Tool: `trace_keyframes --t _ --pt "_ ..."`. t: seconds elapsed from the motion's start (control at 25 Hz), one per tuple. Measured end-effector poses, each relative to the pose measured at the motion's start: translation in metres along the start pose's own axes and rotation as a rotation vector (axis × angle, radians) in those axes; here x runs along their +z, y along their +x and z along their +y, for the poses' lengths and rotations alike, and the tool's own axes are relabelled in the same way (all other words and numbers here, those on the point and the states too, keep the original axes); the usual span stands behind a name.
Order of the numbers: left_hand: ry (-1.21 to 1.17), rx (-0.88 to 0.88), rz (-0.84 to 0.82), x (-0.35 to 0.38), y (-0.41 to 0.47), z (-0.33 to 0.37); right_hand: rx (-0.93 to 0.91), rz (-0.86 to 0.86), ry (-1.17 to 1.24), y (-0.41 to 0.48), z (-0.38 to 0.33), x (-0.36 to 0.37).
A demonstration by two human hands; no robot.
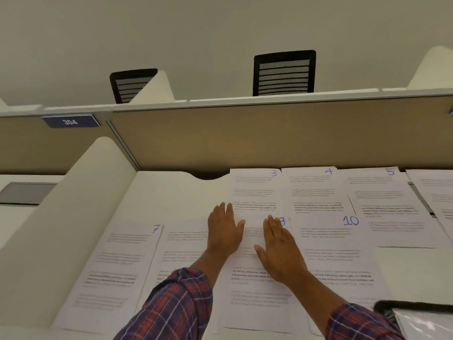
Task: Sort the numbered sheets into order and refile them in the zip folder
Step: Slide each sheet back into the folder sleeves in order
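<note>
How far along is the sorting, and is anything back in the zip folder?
Laid out: sheet 3, sheet 4, sheet 5 behind; sheet 7, sheet 9, sheet 10 in front, in order. In hand: left hand and right hand rest flat at sheet 9. Left: gathering and refiling; the zip folder lies at lower right, contents unclear.

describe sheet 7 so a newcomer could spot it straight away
Start at the white desk below the tan partition. Of its two rows of printed pages, take the near row's leftmost sheet. Only it bears a blue handwritten 7.
</note>
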State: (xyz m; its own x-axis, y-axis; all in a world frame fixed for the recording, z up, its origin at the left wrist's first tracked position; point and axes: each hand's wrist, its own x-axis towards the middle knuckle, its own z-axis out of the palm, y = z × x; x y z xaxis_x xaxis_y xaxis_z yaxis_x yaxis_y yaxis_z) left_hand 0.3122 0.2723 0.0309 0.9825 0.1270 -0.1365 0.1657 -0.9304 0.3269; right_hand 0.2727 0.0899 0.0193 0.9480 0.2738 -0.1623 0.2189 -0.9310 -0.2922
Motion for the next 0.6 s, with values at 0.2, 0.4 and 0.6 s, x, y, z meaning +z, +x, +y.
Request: trace_keyframes --t 0.2,0.4,0.6 --pt "-0.210 -0.138 -0.003 -0.009 0.052 0.003 0.086 -0.097 0.049 0.025 -0.017 0.013" --pt "-0.532 -0.369 0.013 -0.009 0.090 0.003 0.141 -0.112 0.059 0.024 -0.025 0.027" --pt "-0.539 -0.463 0.029 -0.006 0.104 0.001 0.139 -0.112 0.066 0.025 -0.025 0.030"
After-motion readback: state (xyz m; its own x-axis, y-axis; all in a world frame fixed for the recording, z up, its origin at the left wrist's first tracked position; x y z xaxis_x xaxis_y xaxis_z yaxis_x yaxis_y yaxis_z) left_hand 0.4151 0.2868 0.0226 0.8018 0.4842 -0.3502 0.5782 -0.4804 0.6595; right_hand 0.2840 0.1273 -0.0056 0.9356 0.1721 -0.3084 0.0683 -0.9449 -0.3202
